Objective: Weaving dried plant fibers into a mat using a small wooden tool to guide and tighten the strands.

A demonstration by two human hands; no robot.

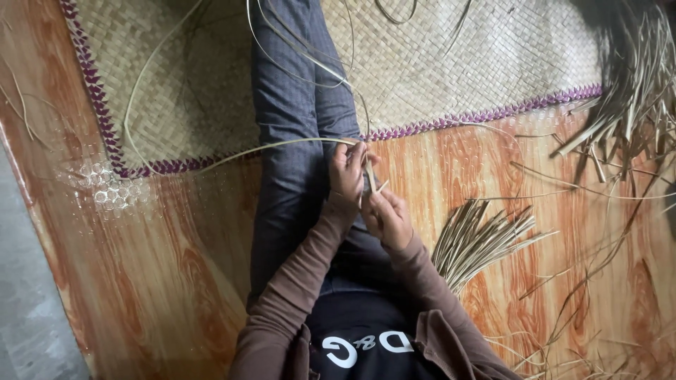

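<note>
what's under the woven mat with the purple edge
The woven mat lies on a wood-patterned floor, which shows past its purple border. The person's outstretched legs rest on top. The floor beneath the mat itself is covered.

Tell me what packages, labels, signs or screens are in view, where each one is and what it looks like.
No packages, signs or screens in view.
Printed lettering: white, rounded characters on the dark shirt front of the person, bottom centre, between the brown sleeves.
Nothing else printed: the woven mat with purple edging, the dried leaf strip in the left hand and right hand, and the strip bundle carry no markings.
</note>
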